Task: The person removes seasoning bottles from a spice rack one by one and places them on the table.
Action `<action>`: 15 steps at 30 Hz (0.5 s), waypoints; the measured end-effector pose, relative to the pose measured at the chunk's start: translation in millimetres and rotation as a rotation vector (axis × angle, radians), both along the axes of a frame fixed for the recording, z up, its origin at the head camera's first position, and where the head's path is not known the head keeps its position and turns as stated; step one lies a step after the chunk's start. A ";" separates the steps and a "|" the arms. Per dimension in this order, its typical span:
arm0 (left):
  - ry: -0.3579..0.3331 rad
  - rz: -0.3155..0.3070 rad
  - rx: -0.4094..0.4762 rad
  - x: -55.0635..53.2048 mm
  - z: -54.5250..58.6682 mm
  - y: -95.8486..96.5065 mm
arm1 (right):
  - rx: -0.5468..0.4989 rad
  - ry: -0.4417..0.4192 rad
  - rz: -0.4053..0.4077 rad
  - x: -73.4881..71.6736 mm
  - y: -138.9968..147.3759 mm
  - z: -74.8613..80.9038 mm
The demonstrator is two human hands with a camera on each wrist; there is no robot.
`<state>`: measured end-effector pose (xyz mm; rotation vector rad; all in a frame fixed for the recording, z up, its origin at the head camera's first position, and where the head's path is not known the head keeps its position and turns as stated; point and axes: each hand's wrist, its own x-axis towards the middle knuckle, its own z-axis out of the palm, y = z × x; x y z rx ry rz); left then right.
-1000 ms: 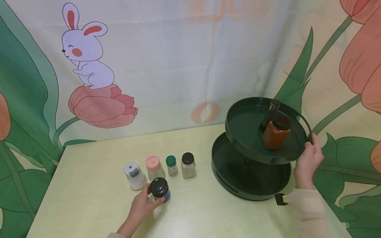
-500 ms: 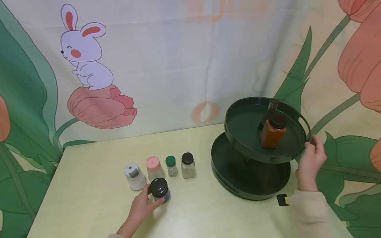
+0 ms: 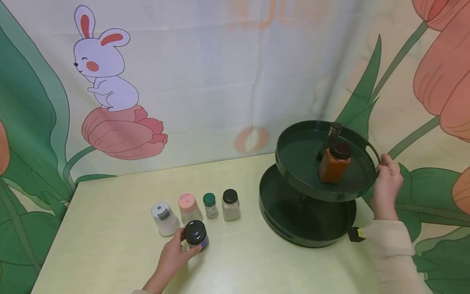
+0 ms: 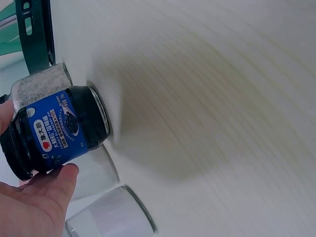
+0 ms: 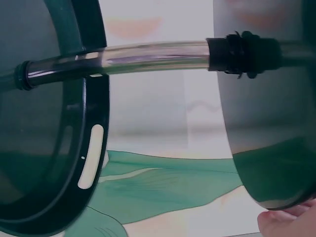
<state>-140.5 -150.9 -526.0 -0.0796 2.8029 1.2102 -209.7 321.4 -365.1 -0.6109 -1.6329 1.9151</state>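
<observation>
My left hand (image 3: 174,253) holds a jar with a black lid (image 3: 196,232) between thumb and fingers. The left wrist view shows the jar's blue label (image 4: 57,128) and its base close to the table. At the right, my right hand (image 3: 387,188) touches the outer rim of the upper tier (image 3: 293,171) of a dark green two-tier tray, beside its handle slot. In the right wrist view, only the tips of the thumb and fingers (image 5: 286,222) show at the tier's edge. An orange-brown jar with a dark lid (image 3: 333,167) and a slim dark bottle (image 3: 328,143) stand on that tier.
Beyond the left hand stand a grey-topped shaker (image 3: 165,220), a pink-topped shaker (image 3: 189,209), a small green-capped bottle (image 3: 210,206) and a black-capped jar (image 3: 231,206). The lower tier (image 3: 308,224) juts toward the front left. A printed cloth (image 3: 198,81) hangs behind the table.
My right hand has shifted up along the upper tier's rim. The orange-brown jar and slim bottle have moved slightly left as that tier turned. The left hand stays on the black-lidded jar.
</observation>
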 end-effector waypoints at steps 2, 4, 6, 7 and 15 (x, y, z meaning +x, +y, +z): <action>0.002 -0.002 -0.001 0.0 -0.2 -0.1 | -0.038 -0.005 0.019 -1.5 -0.2 -0.7; 0.005 -0.003 -0.002 0.1 -0.4 -0.3 | -0.072 -0.003 0.033 -1.8 -0.6 -2.1; 0.006 -0.003 -0.003 0.2 -0.3 -0.4 | -0.086 0.003 0.031 -1.5 -1.0 -3.5; 0.007 -0.003 -0.004 0.2 -0.2 -0.4 | -0.087 0.005 0.028 -1.3 -1.2 -4.4; 0.006 -0.003 -0.005 0.5 1.6 -0.1 | -0.027 0.029 0.001 2.8 -5.8 -12.4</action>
